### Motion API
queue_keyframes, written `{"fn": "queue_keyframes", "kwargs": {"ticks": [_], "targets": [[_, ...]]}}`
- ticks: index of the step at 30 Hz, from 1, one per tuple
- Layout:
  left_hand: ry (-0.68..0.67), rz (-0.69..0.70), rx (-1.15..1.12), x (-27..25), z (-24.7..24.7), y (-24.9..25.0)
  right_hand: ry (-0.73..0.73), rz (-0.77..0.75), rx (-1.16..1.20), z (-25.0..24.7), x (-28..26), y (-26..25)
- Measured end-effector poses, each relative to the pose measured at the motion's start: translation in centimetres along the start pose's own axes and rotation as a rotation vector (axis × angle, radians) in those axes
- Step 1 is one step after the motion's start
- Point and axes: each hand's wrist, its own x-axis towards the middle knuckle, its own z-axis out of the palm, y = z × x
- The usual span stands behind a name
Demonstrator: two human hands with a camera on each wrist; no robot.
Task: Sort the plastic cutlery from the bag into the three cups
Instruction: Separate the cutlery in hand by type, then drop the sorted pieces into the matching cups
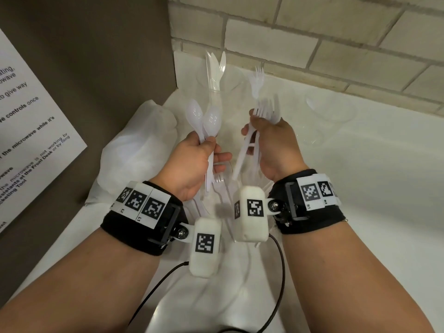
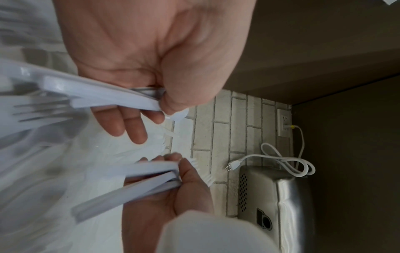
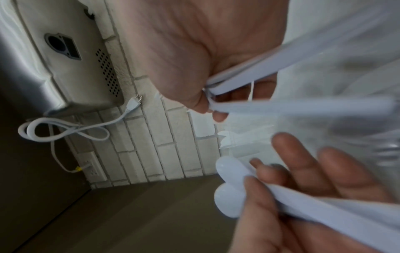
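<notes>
poking up from the left hand (image 1: 192, 159), white spoons (image 1: 204, 118) sit pinched between thumb and curled fingers; the right hand (image 1: 274, 145) clasps a bunch of forks (image 1: 263, 109), tines up. both hover over the bag (image 1: 134, 145), before clear cups (image 1: 218, 85) holding knives and a fork against the brick wall (image 1: 312, 39).

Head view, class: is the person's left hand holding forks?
No. The left hand grips white spoons, bowls up, while the right hand holds the forks.
</notes>
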Motion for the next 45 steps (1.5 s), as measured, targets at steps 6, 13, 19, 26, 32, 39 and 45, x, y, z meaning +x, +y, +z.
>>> {"fn": "queue_keyframes", "kwargs": {"ticks": [6, 13, 19, 26, 32, 39, 45], "targets": [[-0.013, -0.032, 0.018, -0.2, -0.2, -0.1, 0.063, -0.2, 0.014, -2.0, 2.6, -2.7], [-0.046, -0.093, 0.11, 0.0, 0.0, -0.7, 0.112, -0.639, 0.012, -2.3, 8.1, -6.0], [-0.053, -0.092, 0.135, 0.6, -0.2, -1.3, 0.089, -0.498, 0.078, -2.0, 13.1, -4.8], [-0.043, -0.092, 0.085, 1.2, -0.1, -1.1, 0.136, -0.094, -0.04, -2.0, 15.3, -4.3], [-0.063, -0.096, 0.083, 1.0, 0.2, -1.1, 0.192, -0.152, -0.082, -2.0, 14.0, -5.2], [-0.089, -0.095, 0.088, 0.5, 0.5, -0.7, 0.101, -0.281, -0.107, -2.3, 8.0, -5.3], [-0.146, -0.077, 0.144, -0.5, 1.4, -0.4, -0.242, -0.106, -0.4, -2.5, 0.5, -3.1]]}}
